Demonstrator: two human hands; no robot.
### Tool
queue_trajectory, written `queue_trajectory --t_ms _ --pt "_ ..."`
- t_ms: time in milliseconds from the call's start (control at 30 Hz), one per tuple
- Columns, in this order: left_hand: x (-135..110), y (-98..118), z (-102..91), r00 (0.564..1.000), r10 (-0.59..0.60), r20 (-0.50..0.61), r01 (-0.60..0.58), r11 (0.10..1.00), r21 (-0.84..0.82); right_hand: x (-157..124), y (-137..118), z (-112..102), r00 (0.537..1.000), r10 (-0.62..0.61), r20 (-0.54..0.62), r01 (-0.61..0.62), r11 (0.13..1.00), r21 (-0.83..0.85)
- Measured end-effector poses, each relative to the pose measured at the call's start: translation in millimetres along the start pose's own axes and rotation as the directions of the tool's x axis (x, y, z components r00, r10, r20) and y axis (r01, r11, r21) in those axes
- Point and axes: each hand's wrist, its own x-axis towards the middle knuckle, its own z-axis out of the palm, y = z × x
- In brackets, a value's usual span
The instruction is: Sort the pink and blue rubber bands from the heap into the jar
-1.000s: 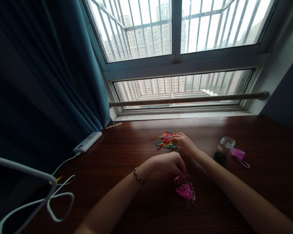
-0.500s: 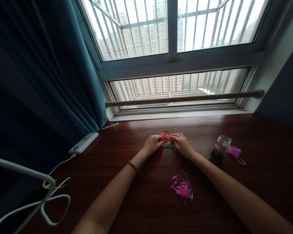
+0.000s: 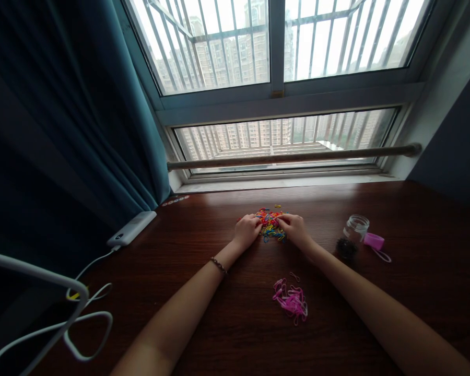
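A pile of small rubber bands (image 3: 272, 230) in red, orange, yellow, green and blue lies on the table between my hands. My left hand (image 3: 247, 231) rests at the pile's left edge with its fingers curled in; what they hold, if anything, is hidden. On the other side, my right hand (image 3: 293, 228) pinches with thumb and forefinger at the upper right of the pile, where a pinkish rubber band shows at the fingertips. Closer to me lies a separate heap of pink rubber bands (image 3: 292, 300), with one single band (image 3: 295, 277) just above it.
To the right stand a clear jar (image 3: 354, 230) with dark contents and a pink lid (image 3: 374, 241) with a loop. A white power bank (image 3: 132, 228) with a white cable (image 3: 96, 261) is at the left by the blue curtain (image 3: 141, 156). A window lies behind the wooden table (image 3: 219, 324).
My right hand has drawn slightly right and its fingers have come together in a pinch. My left hand has shifted a little, uncovering red bands behind it. The view has tilted slightly.
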Motion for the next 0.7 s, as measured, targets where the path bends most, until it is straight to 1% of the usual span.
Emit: queue_trajectory --t_ms 167,367,567,700 --pt "0.4 -5.4 0.8 0.998 -0.026 -0.053 0.021 0.996 -0.091 0.7 1.4 -0.6 1.0 0.021 0.003 -0.021 1.0 0.01" --pt "4.2 -11.5 4.3 0.992 -0.063 -0.113 0.037 0.974 -0.224 -0.9 6.2 1.8 0.999 0.038 0.028 -0.041 0.991 0.129" --pt "5.3 -13.8 6.5 0.987 -0.109 -0.122 0.062 0.938 -0.341 -1.8 8.3 2.4 0.997 0.079 0.025 -0.082 0.981 0.174" --pt "5.9 -13.8 5.6 0.984 -0.131 -0.124 0.071 0.914 -0.4 -2.3 6.2 1.6 0.996 0.082 0.022 -0.085 0.975 0.204"
